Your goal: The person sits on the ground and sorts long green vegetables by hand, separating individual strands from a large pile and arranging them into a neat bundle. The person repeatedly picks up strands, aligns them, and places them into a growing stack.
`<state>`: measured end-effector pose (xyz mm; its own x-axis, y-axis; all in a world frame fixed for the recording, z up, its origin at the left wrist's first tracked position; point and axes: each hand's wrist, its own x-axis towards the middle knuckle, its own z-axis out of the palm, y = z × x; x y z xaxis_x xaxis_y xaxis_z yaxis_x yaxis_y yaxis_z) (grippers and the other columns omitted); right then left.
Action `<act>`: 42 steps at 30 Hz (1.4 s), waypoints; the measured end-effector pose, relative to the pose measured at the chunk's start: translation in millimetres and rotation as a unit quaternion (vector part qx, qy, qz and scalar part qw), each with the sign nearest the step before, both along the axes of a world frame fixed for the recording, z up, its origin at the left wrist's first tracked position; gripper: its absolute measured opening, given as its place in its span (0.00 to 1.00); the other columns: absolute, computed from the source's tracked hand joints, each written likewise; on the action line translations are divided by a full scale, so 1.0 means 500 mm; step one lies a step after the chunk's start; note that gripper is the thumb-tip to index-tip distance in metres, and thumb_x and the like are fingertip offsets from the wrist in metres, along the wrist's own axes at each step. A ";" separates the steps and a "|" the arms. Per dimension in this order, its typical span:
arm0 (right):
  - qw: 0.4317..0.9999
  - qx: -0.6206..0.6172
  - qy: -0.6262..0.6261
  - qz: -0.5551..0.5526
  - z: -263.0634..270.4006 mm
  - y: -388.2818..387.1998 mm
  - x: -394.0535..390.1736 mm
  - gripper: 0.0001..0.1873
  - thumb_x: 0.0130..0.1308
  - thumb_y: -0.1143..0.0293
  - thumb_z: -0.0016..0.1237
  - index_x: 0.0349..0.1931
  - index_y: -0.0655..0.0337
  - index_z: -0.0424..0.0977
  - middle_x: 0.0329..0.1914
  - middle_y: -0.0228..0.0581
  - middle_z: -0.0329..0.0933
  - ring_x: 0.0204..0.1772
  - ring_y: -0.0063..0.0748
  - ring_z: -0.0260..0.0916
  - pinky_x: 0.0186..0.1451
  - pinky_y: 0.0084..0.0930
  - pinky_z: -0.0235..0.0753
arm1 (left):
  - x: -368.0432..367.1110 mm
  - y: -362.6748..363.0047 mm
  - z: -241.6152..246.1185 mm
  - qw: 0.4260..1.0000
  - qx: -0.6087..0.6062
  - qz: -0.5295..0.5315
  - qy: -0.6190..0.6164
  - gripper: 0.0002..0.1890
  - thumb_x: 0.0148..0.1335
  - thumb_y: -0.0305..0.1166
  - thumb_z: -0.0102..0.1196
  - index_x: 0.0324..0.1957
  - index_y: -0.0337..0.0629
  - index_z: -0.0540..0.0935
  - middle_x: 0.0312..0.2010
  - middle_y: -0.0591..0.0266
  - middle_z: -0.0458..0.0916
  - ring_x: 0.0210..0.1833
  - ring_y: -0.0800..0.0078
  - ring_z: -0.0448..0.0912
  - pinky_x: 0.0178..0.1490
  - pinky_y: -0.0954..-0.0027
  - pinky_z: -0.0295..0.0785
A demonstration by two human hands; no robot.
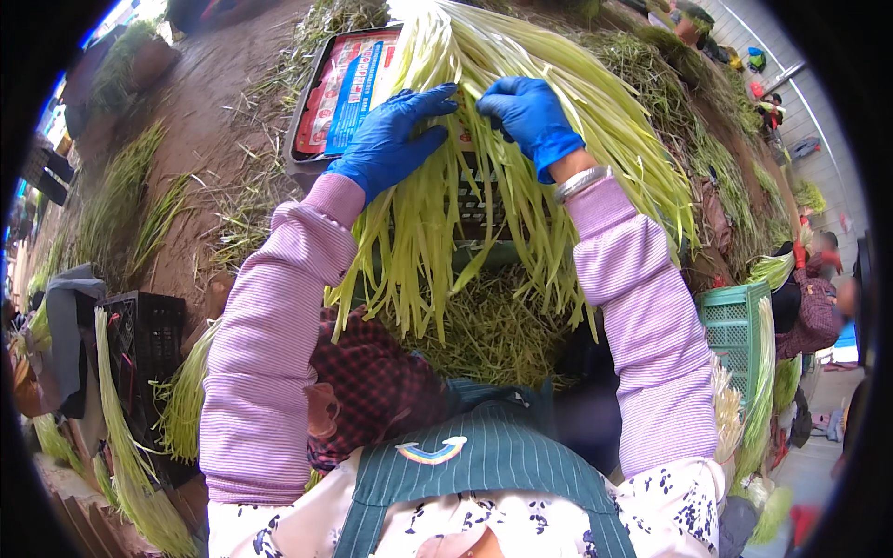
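Note:
A large spread of long yellow-green leafy stalks [593,118], likely blanched chives, lies over a crate before me, its pale ends at the top and its leaf tips hanging towards me. My left hand [401,136], in a blue glove, rests on the left part of the stalks with fingers apart. Just to its right, my right hand [527,118], also gloved in blue, has its fingertips pinched together on a few stalks in the middle of the spread. A shallow tray [303,115] with a printed red and blue sheet shows under the stalks at the left.
Cut leaf scraps [488,328] lie below the crate, nearest my apron. A black plastic crate [150,328] stands at the left, with leaf bundles beside it. At the right is a green plastic crate [732,335], with a co-worker [816,307] beyond it. Leaf heaps cover parts of the muddy ground.

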<state>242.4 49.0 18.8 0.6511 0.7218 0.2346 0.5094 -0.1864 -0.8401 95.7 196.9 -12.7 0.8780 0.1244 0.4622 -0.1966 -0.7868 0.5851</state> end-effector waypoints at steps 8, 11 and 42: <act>0.945 0.188 0.241 0.119 0.078 -0.134 -0.115 0.08 0.64 0.72 0.51 0.41 0.63 0.78 0.28 0.33 0.80 0.21 0.15 0.73 0.20 0.10 0.67 | 0.005 0.006 -0.008 0.999 0.022 -0.004 -0.023 0.19 0.65 0.31 0.52 0.59 0.47 0.74 0.61 0.62 0.72 0.61 0.64 0.72 0.65 0.66 0.65; 0.952 0.114 0.217 0.180 0.058 -0.162 -0.183 0.12 0.64 0.73 0.51 0.47 0.62 0.77 0.28 0.38 0.80 0.25 0.15 0.75 0.24 0.12 0.71 | 0.006 0.005 -0.013 0.999 0.030 0.015 -0.006 0.19 0.64 0.33 0.53 0.58 0.48 0.75 0.61 0.63 0.72 0.61 0.64 0.72 0.65 0.66 0.65; 0.982 -0.099 -0.135 -0.082 0.032 -0.452 0.005 0.09 0.59 0.68 0.55 0.34 0.64 0.79 0.25 0.42 0.79 0.28 0.30 0.77 0.35 0.26 0.74 | 0.076 -0.143 0.087 0.967 0.248 -0.047 -0.028 0.20 0.56 0.29 0.54 0.53 0.54 0.79 0.59 0.65 0.73 0.66 0.62 0.66 0.72 0.55 0.50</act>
<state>244.7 -177.0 35.0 0.6964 0.6608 0.2801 0.6575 -0.4310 -0.6180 133.7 125.6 30.9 0.8468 -0.2032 0.4916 -0.3007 -0.9452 0.1274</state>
